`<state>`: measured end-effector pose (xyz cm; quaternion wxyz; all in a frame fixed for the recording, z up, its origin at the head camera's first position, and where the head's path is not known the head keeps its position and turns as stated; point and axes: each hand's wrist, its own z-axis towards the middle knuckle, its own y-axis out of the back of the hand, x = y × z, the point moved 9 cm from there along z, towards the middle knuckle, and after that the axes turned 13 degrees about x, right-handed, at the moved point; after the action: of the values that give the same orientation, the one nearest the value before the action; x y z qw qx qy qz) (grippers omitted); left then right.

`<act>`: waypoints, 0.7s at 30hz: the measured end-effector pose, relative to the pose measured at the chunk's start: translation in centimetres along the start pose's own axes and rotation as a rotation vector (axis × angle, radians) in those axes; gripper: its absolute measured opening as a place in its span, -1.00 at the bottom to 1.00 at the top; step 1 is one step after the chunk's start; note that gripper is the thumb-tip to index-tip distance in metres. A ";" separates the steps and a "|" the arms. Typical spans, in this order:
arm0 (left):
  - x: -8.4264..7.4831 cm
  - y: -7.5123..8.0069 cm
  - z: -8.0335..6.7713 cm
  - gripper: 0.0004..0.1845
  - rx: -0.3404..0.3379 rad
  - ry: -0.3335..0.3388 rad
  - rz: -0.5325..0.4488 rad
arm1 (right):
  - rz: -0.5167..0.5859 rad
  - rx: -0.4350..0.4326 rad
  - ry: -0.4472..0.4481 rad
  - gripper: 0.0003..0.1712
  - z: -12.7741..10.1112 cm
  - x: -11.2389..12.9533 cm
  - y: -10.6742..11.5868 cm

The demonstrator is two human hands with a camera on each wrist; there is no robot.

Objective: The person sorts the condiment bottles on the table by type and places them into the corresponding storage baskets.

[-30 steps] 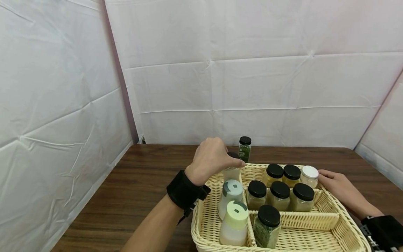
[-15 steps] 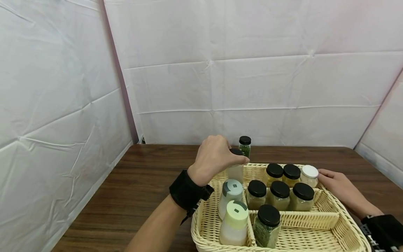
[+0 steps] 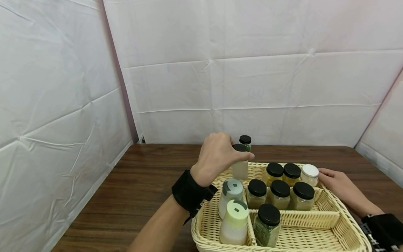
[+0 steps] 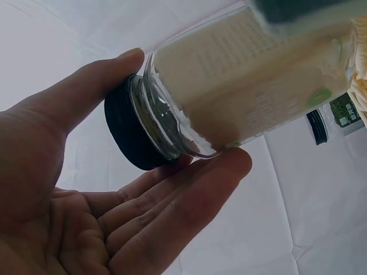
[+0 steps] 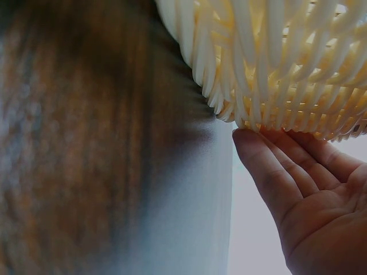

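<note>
My left hand (image 3: pixel 217 155) holds a glass spice jar (image 3: pixel 240 169) by its neck, thumb on one side and fingers on the other. In the left wrist view, the jar (image 4: pixel 246 86) has a black lid and pale powder inside. It overlaps the back left of a wicker basket (image 3: pixel 310 221) with compartments. My right hand (image 3: pixel 344 190) grips the basket at its back right corner. In the right wrist view, its fingers (image 5: pixel 269 166) lie against the outer woven wall; the thumb is hidden there.
Two shakers, one with a grey top (image 3: pixel 232 189) and one with a yellow-green top (image 3: pixel 236 217), stand in the left compartment. Several black-lidded jars (image 3: pixel 280 189) and a white-lidded jar (image 3: pixel 310 171) fill other compartments. A green herb jar (image 3: pixel 245 140) stands on the table behind.
My left hand has moved right and slightly upward with the spice jar, now covering more of the green herb jar. The right hand and the basket stay where they were.
</note>
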<state>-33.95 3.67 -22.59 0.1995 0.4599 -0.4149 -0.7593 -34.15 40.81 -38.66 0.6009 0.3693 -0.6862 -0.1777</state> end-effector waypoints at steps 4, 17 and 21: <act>-0.2 -0.2 0.1 -0.20 -0.009 -0.007 -0.014 | -0.001 -0.003 0.002 -0.13 0.0 0.0 0.0; -0.5 -1.7 0.8 -0.17 -0.003 -0.032 -0.006 | 0.006 0.006 -0.002 -0.13 -0.2 0.3 -0.2; -0.5 -2.1 1.0 -0.16 -0.001 -0.034 0.011 | 0.012 0.011 0.001 -0.11 -0.2 0.4 -0.3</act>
<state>-34.40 5.64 -23.76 0.1967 0.4446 -0.4204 -0.7661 -33.92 40.38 -38.58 0.6003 0.3688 -0.6890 -0.1701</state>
